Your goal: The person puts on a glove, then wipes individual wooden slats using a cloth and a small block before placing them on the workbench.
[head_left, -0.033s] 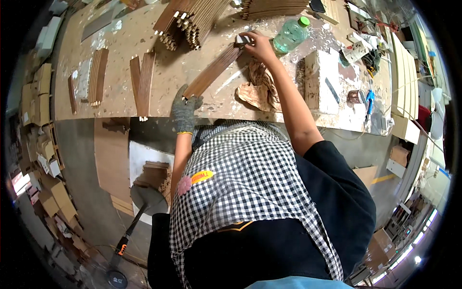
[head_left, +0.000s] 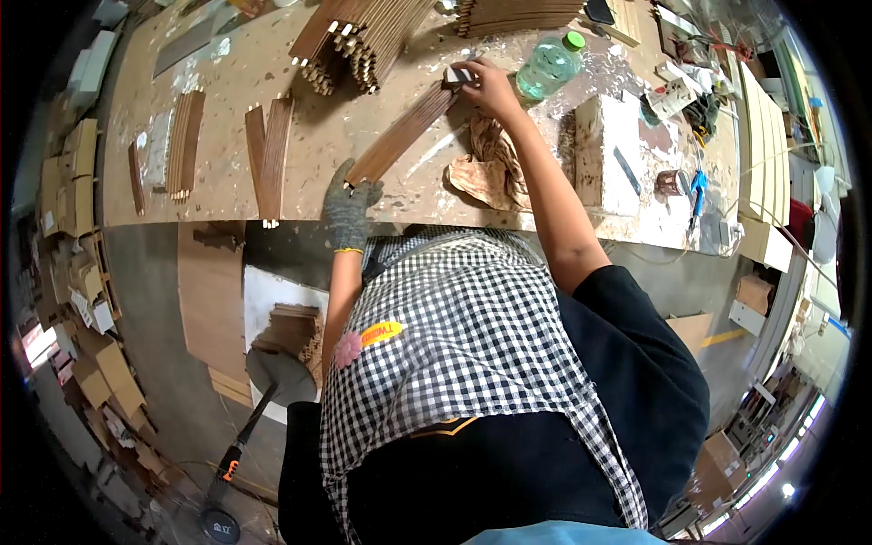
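Note:
A brown wooden slat (head_left: pixel 405 134) lies slantwise over the worktable, running from near left to far right. My left hand (head_left: pixel 349 207), in a grey knitted glove, grips its near end. At the far end, my bare right hand (head_left: pixel 489 89) closes its fingers on a small dark block with a pale face (head_left: pixel 459 75), which rests against the slat. How the right fingertips sit round the block is partly hidden. A crumpled brown cloth (head_left: pixel 490 168) lies beside the right forearm.
Stacked slats (head_left: pixel 372 41) stand at the back, with smaller groups of slats (head_left: pixel 186 145) at left. A green-capped bottle (head_left: pixel 550 65) is close to my right hand. Farther right are a white, stained block (head_left: pixel 607 154), a small brown-stained cup (head_left: pixel 670 183) and a blue tool (head_left: pixel 698 193).

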### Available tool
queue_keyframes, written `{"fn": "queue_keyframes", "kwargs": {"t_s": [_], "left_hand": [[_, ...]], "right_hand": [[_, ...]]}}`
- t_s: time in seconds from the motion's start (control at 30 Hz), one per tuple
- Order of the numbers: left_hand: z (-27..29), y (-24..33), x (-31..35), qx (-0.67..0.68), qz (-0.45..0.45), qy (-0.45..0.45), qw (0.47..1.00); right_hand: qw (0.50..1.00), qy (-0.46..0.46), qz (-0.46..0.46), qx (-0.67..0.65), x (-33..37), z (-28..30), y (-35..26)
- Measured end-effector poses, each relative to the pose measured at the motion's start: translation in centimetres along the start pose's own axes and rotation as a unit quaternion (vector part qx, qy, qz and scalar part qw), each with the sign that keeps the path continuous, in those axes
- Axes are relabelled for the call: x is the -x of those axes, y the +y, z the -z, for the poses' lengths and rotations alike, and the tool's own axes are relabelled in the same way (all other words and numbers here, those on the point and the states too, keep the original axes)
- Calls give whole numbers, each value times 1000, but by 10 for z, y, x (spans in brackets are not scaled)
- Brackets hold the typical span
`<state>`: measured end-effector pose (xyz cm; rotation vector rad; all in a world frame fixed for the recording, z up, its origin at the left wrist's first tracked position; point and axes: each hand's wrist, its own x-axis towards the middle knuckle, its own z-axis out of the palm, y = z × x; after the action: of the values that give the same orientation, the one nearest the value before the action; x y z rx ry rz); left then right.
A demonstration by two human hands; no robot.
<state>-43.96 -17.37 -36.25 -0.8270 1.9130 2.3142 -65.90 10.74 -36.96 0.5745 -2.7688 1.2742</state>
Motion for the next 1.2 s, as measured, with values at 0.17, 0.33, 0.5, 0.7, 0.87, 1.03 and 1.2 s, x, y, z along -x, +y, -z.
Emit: {"fn": "queue_keyframes", "kwargs": {"t_s": [0.17,0.33,0.5,0.7,0.87,1.03,1.2], "left_hand": [[3,-3,-2,4,4,-8,1000],[1,3,-2,9,14,0,1000],[22,3,2,-205,-54,29,977],[30,2,10,265,39,-53,962],[35,-6,16,351,49,-93,931],[14,36,30,-363,-115,-73,922],[35,-6,6,-45,-46,-82,995]], "right_hand": [[1000,15,6,13,0,-5,5],[999,20,18,36,10,0,4],[962,79,-125,-231,43,21,-1],[891,93,-210,-392,81,37,1],[964,54,-158,-206,69,30,-12],[981,30,-110,-158,54,10,-10],[982,-81,-84,-146,48,-18,-67]]}}
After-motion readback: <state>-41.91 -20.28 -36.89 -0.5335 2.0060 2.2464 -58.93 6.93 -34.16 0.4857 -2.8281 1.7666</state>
